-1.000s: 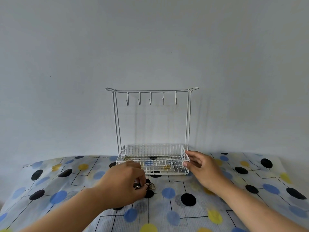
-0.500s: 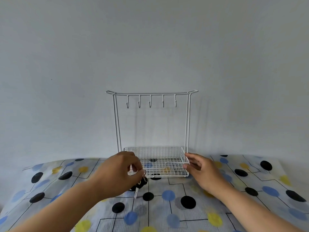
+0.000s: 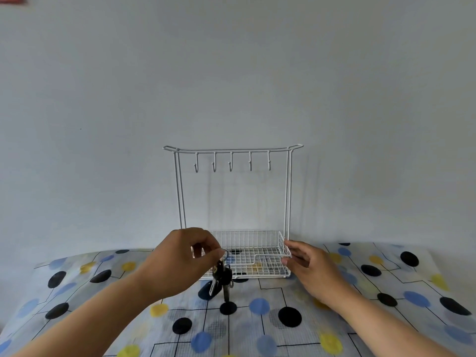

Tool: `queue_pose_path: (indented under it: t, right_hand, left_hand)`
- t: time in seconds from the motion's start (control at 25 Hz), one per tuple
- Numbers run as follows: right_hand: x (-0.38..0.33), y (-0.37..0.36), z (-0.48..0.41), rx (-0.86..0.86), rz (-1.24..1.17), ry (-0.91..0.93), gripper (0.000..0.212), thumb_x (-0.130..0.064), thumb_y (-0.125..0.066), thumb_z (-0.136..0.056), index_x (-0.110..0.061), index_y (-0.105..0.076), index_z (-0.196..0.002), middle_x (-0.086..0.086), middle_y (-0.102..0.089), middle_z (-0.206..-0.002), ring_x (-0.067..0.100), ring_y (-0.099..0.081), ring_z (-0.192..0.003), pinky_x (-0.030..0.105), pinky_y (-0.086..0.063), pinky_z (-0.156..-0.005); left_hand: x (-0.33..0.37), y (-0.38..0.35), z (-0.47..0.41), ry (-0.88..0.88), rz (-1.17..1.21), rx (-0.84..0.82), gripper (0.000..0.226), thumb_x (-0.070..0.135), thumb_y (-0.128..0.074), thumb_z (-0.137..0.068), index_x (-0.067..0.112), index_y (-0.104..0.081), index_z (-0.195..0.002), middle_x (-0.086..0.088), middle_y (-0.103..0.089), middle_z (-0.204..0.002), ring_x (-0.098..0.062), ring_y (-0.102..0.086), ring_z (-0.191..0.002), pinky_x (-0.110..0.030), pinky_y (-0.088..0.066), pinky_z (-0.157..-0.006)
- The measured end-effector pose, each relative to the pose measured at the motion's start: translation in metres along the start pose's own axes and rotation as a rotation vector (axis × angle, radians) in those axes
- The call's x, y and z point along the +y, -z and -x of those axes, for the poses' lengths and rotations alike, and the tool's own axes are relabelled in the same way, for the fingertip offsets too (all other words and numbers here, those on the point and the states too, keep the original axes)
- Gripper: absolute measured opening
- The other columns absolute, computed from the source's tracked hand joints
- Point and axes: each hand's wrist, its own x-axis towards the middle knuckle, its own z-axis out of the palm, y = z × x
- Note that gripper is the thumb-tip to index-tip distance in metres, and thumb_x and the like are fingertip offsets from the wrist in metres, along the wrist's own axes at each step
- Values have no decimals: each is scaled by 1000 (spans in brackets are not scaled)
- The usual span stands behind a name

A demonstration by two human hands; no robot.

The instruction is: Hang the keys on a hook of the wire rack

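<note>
A white wire rack (image 3: 288, 191) stands against the wall on the table, with a row of several bare hooks (image 3: 231, 163) under its top bar and a wire basket (image 3: 257, 239) at its base. My left hand (image 3: 180, 261) pinches the ring of a bunch of black-headed keys (image 3: 222, 278), which dangle above the cloth in front of the basket's left part. My right hand (image 3: 306, 266) rests at the basket's front right corner, fingers touching the wire rim.
The table carries a cloth (image 3: 257, 325) printed with black, blue and yellow dots and black lines. A plain pale wall (image 3: 231, 73) rises right behind the rack.
My left hand has lifted the keys off the cloth, and they now hang free. My right hand has stayed at the basket's corner.
</note>
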Motion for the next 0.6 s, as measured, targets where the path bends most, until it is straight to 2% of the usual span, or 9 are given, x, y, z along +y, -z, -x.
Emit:
queue_pose_path:
  t: [0.12,0.32,0.4,0.48,0.6]
  right_hand:
    - [-1,0,0,-4,-12,0,53,-29,-77,-88,-30,-60,-139,-13,-65,-133,-11,-59,-112,3,-44,-90]
    - [1,0,1,-7,-20,4,52,-30,-77,-88,-34,-61,-137,-15,-67,-131,-5,-61,-119,23,-48,-106]
    - [3,0,1,-6,-20,2,51,-31,-77,-88,-35,-61,-136,-13,-68,-131,-4,-61,-121,28,-48,-108]
    - [3,0,1,-3,-16,4,51,-30,-77,-88,-34,-61,-137,-15,-67,-131,-6,-61,-120,21,-48,-105]
    - [4,0,0,4,-1,8,51,-31,-76,-89,-34,-60,-138,-19,-65,-130,-11,-59,-117,1,-43,-90]
  left_hand:
    - [6,4,-2,3,32,13,15,29,-76,-95,25,-78,-80,25,-69,-73,1,-58,-58,-7,-46,-57]
    - [16,12,-8,-7,56,44,15,29,-77,-95,24,-79,-81,24,-69,-70,2,-58,-53,-5,-46,-55]
    - [19,14,-11,-13,58,50,15,29,-77,-95,24,-79,-81,24,-69,-68,2,-58,-52,-6,-47,-55]
    - [23,16,-15,-22,64,50,14,28,-77,-95,24,-80,-82,25,-69,-66,2,-58,-50,-5,-47,-52]
    - [28,20,-25,-21,92,60,13,27,-77,-95,22,-81,-84,26,-69,-66,3,-58,-49,-4,-47,-46]
